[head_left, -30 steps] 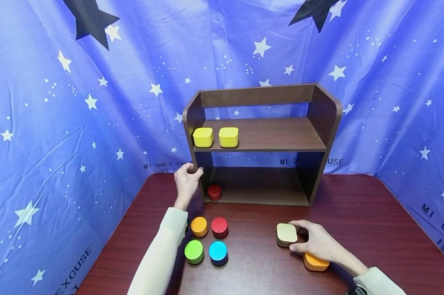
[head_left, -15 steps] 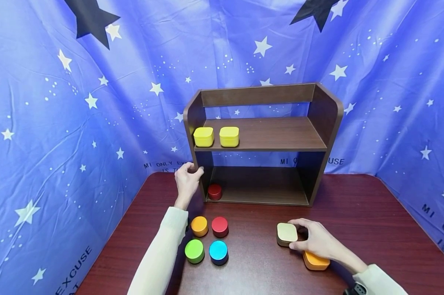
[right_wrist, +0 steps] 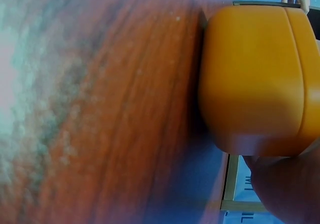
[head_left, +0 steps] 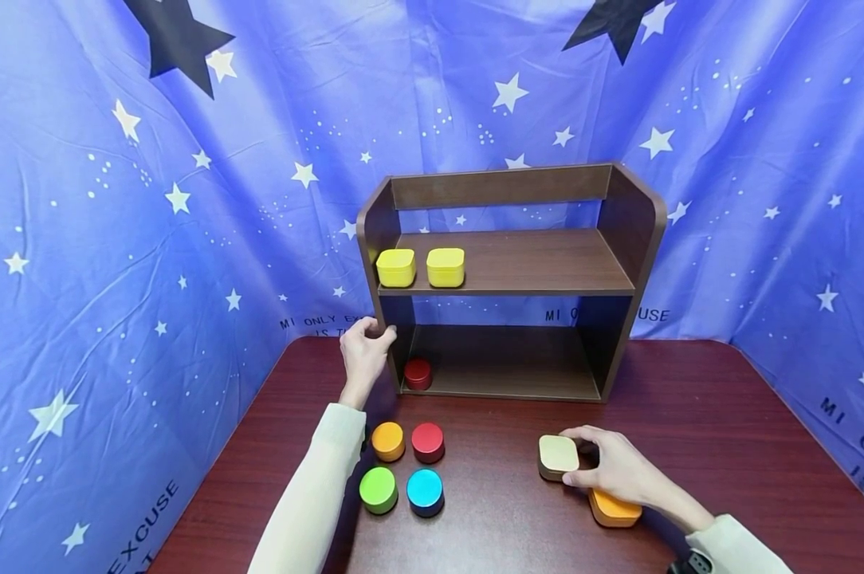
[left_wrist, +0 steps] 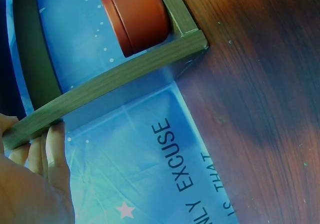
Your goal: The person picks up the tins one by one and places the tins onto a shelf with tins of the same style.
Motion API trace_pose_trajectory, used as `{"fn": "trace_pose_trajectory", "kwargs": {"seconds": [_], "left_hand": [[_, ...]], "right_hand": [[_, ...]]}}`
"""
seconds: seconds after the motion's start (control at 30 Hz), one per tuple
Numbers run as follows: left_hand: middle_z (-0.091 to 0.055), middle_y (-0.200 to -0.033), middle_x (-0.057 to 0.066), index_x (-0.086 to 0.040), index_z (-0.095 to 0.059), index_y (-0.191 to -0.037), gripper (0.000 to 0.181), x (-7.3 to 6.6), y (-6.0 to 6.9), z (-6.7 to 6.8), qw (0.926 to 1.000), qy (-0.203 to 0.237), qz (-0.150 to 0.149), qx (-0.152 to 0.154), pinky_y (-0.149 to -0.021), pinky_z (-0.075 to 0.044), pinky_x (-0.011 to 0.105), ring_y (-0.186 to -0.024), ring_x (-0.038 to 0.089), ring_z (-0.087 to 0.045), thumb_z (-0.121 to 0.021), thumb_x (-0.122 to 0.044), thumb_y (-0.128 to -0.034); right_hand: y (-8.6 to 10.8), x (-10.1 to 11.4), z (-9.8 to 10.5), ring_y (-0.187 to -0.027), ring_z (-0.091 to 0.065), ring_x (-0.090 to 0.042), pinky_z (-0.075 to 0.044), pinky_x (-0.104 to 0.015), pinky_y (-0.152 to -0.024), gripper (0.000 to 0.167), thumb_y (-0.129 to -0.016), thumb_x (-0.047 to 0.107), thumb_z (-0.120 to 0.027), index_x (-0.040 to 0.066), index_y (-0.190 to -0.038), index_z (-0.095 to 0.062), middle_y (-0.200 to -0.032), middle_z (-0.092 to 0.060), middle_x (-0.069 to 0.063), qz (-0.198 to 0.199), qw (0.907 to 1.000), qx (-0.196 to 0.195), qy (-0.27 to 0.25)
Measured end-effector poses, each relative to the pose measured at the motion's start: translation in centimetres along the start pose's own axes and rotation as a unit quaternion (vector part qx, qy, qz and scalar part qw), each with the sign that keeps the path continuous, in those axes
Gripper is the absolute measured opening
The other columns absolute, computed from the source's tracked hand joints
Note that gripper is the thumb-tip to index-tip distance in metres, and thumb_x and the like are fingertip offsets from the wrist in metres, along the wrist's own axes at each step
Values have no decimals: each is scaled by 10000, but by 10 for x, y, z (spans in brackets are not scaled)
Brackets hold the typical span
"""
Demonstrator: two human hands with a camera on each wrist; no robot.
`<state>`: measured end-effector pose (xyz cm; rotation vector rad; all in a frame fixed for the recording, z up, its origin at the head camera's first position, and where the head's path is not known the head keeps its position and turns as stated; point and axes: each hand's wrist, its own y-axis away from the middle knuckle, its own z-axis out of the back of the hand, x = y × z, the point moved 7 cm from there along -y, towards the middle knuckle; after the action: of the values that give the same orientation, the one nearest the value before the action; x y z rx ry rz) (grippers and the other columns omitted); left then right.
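Observation:
My left hand grips the left side panel of a dark brown two-tier shelf; in the left wrist view its fingers lie against the panel's outer face. My right hand holds a square tin with a pale cream lid on the table, thumb at its near right corner and fingers at the far side. Under that hand's wrist side sits an orange square tin, which fills much of the right wrist view and hides the cream tin there.
Two yellow square tins stand on the upper shelf's left. A red round tin sits at the lower left. Orange, red, green and blue round tins stand before the shelf. Starry blue cloth surrounds the table.

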<state>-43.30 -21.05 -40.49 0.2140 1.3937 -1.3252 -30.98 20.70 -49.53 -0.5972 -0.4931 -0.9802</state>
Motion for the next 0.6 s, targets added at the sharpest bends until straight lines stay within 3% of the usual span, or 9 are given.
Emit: {"fn": "trace_pose_trajectory", "kwargs": {"seconds": [0.6], "left_hand": [[-751, -802, 175, -37, -729, -796, 178, 0, 0, 0, 10000, -53, -34, -3, -795, -476, 366, -815, 336, -672, -842, -163, -852]], "right_hand": [[-2, 0, 0, -951, -635, 68, -566, -251, -840, 532, -802, 289, -958, 71, -1237, -742, -1074, -779, 53, -128, 9999, 7, -82]]}}
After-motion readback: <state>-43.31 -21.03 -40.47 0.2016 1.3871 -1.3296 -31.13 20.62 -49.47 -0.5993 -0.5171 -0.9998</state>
